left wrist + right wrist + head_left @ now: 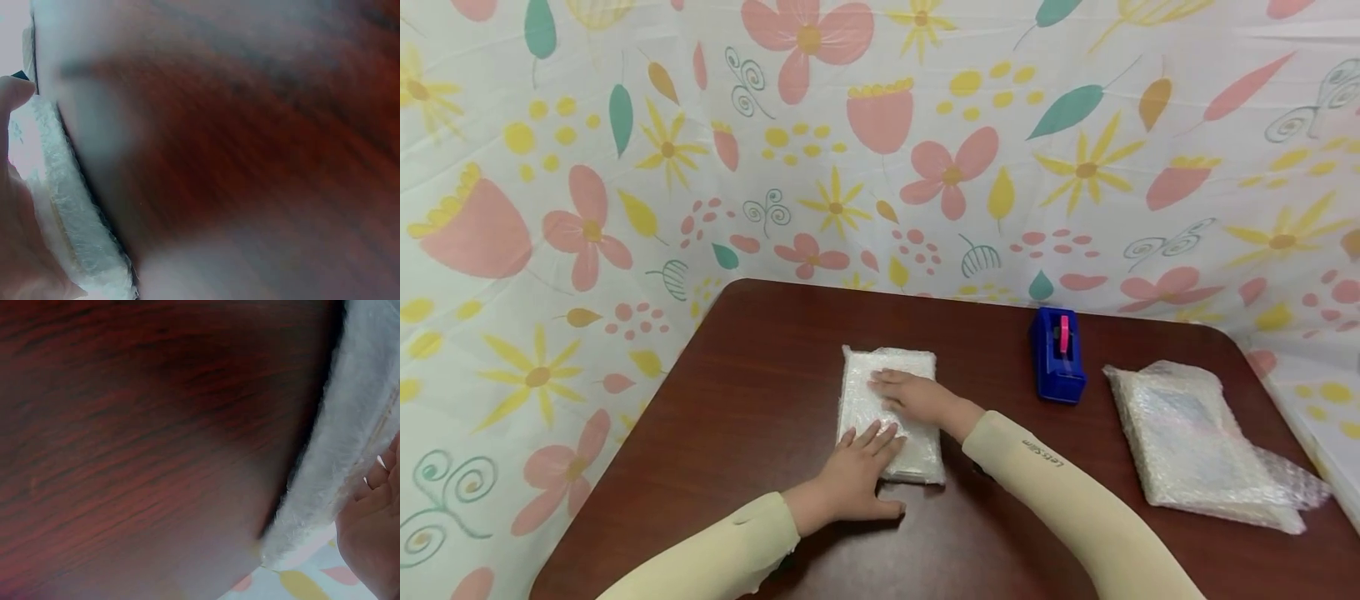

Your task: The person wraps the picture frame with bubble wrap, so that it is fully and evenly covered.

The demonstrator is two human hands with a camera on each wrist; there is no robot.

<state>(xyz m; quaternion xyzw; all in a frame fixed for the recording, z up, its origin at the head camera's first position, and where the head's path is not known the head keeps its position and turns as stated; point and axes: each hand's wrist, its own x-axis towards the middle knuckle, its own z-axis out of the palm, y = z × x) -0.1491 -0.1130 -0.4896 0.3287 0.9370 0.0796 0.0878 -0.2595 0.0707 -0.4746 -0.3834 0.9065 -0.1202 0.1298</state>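
Note:
A flat rectangular package in bubble wrap (859,400) lies on the dark wooden table in the head view. My left hand (853,475) rests on its lower part with the fingers spread and the thumb pointing right, past the near edge. Across its upper part lies my right hand (917,396), fingers straight and pointing left. In the left wrist view, the wrapped package's side (81,212) runs next to my left hand (25,244). The right wrist view has the package's puffy edge (350,412) beside my right hand (375,525).
A blue tape dispenser (1058,358) with a pink roll stands right of the package. Farther right lies another bubble-wrapped bundle (1195,442), its loose wrap reaching toward the table's right edge. A flower-patterned cloth (865,208) hangs behind and left of the table (737,400).

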